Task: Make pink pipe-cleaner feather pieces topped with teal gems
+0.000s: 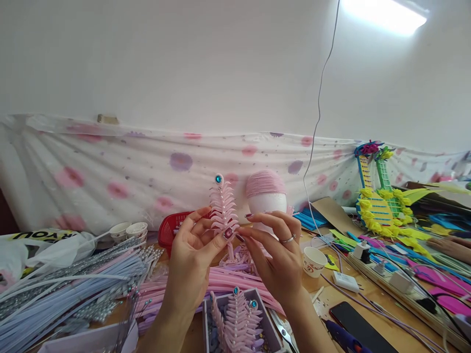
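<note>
Upright between both hands is a pink feather-shaped craft ornament (222, 208) with curved fronds, a line of small pearls and a blue gem at its top. My left hand (195, 252) grips its lower part between thumb and fingers. From the other side, my right hand (277, 250), with a ring on one finger, pinches at the ornament's lower right edge; anything small between those fingertips is hidden. Below the hands, similar pink ornaments (237, 318) with blue gems lie in a grey box (206, 323).
Pink strips (221, 279) and silvery-blue strips (84, 289) cover the table's left and middle. Behind stand a red basket (167, 230) and a pink-wrapped white ball (267, 193). At right are a paper cup (314, 262), scissors (283, 331), a glue gun (344, 338), a phone (360, 326) and another person's hand (451, 247).
</note>
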The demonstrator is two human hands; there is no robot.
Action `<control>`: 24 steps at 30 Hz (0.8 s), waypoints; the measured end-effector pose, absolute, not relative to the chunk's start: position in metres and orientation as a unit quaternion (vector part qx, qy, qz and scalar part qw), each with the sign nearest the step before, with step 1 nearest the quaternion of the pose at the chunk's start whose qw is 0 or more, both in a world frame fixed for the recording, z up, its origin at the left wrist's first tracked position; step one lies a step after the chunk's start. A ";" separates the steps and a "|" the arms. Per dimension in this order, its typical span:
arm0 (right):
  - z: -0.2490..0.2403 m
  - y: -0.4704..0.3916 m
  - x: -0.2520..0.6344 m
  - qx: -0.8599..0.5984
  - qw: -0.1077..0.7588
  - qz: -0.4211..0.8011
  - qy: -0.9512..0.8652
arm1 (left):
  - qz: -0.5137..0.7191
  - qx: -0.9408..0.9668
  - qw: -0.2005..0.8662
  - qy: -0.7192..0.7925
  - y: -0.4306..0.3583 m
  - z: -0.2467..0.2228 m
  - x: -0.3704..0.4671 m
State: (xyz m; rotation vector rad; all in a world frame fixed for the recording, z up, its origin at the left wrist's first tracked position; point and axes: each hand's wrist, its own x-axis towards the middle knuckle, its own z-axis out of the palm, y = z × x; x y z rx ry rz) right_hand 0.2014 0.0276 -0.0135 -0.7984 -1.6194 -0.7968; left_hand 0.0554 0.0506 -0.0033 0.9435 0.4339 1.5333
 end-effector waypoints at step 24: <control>-0.017 0.042 0.213 -0.340 0.640 0.273 -0.632 | 0.621 0.539 0.532 0.203 0.068 -0.017 0.059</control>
